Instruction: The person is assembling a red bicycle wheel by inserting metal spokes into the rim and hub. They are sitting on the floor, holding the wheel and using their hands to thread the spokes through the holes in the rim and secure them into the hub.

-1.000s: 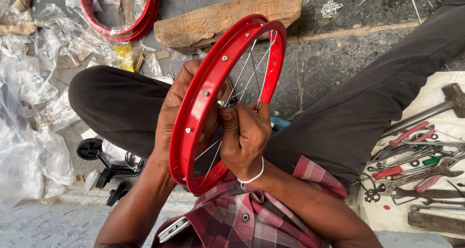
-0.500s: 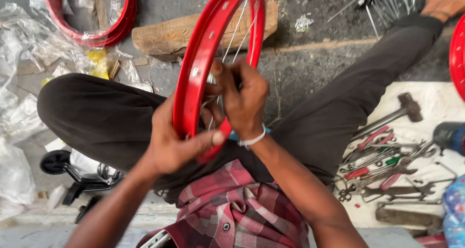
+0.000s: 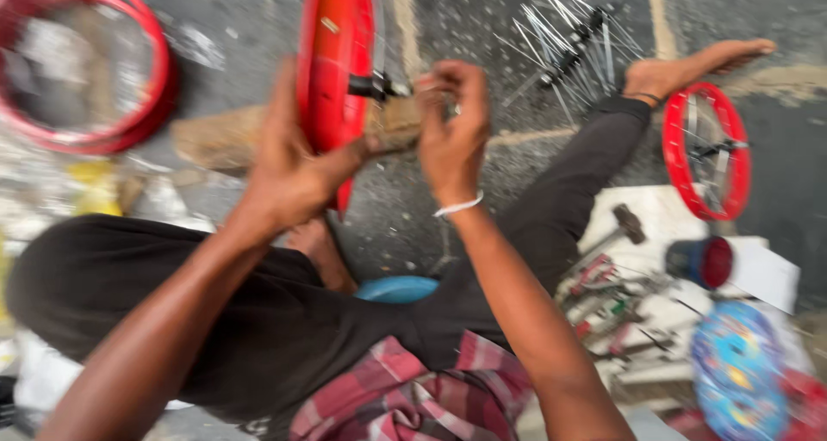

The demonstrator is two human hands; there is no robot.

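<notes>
A red wheel rim [image 3: 332,71] stands almost edge-on in front of me, with thin spokes and a dark hub [image 3: 379,86] at its middle. My left hand [image 3: 289,170] grips the rim's lower edge, thumb across it. My right hand [image 3: 448,127], a white band at the wrist, pinches something small at the spokes beside the hub; blur hides what it is. I sit on the ground in dark trousers and a checked shirt.
A second red rim [image 3: 95,71] lies at the far left, a third with spokes [image 3: 706,148] by my bare foot at right. Loose spokes [image 3: 568,40] fan out behind. A hammer [image 3: 624,226], pliers, several hand tools [image 3: 603,303] and a wooden block [image 3: 215,139] lie nearby.
The view swung right and up, blurring. The rim turned from angled to nearly edge-on and rose. Both hands moved up with it; the right one shifted to the hub side.
</notes>
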